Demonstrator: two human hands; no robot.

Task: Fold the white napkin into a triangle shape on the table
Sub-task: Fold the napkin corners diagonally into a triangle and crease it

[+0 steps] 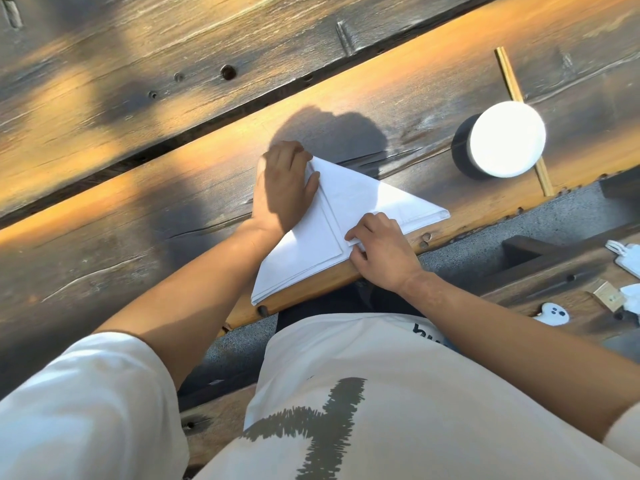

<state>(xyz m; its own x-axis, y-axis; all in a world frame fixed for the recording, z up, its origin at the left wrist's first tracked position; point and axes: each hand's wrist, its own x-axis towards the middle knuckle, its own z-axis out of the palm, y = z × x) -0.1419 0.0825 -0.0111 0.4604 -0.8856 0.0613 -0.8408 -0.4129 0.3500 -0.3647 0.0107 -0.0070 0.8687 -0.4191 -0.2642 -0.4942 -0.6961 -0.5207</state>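
The white napkin [360,199] lies folded in a triangle at the near edge of the wooden table [173,209], one corner pointing right, one toward me on the left. My left hand [285,187] rests flat on its far left corner, fingers curled over the tip. At the near edge, my right hand [382,251] pinches a folded flap of the napkin between thumb and fingers. A crease runs down the middle between the two hands.
A white round bowl [507,138] stands on the table to the right, lying over a pair of wooden chopsticks [509,72]. A bench [571,282] at right holds small white items. A dark gap [207,133] splits the planks behind the napkin.
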